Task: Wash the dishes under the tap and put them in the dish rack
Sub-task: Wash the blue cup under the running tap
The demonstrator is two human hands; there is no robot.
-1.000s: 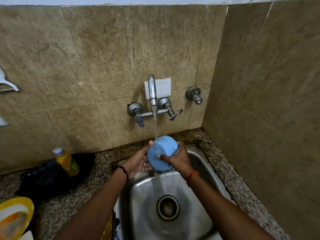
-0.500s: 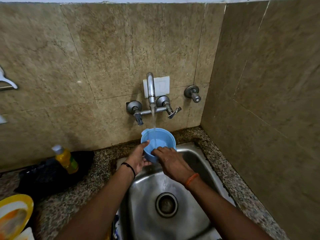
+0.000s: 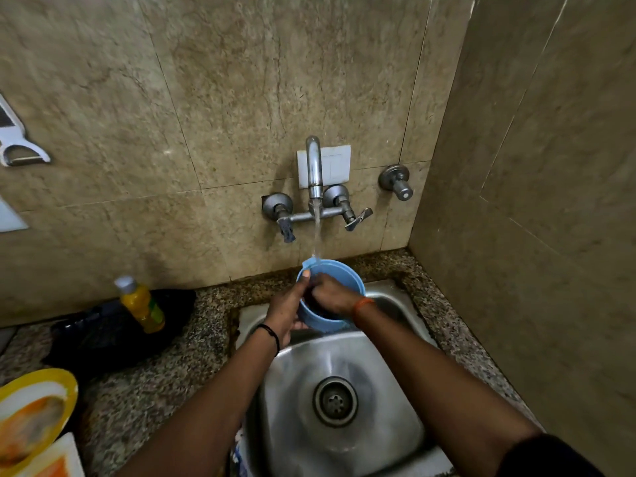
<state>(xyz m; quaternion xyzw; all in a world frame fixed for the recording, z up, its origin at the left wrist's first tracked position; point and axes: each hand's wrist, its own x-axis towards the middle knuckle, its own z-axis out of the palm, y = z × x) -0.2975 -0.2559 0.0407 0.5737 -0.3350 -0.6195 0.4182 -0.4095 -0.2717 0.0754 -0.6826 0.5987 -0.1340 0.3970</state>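
Observation:
A light blue plastic bowl (image 3: 347,278) is held upright over the back of the steel sink (image 3: 389,438), under the running tap (image 3: 314,166). Water falls onto its far left rim. My left hand (image 3: 287,309) grips the bowl's left wall, thumb over the rim. My right hand (image 3: 330,292) reaches inside the bowl with fingers curled against its inner wall. The bowl's inside is mostly hidden by that hand.
A yellow liquid bottle (image 3: 139,302) stands on a black bag (image 3: 103,333) on the granite counter (image 3: 144,397) at left. A yellow-rimmed dirty plate (image 3: 31,407) lies at the lower left. Tiled walls close in behind and on the right. A spare valve (image 3: 395,182) sticks out right of the tap.
The bowl went from tipped on its side to upright under the stream. My right hand moved from its outside into its inside.

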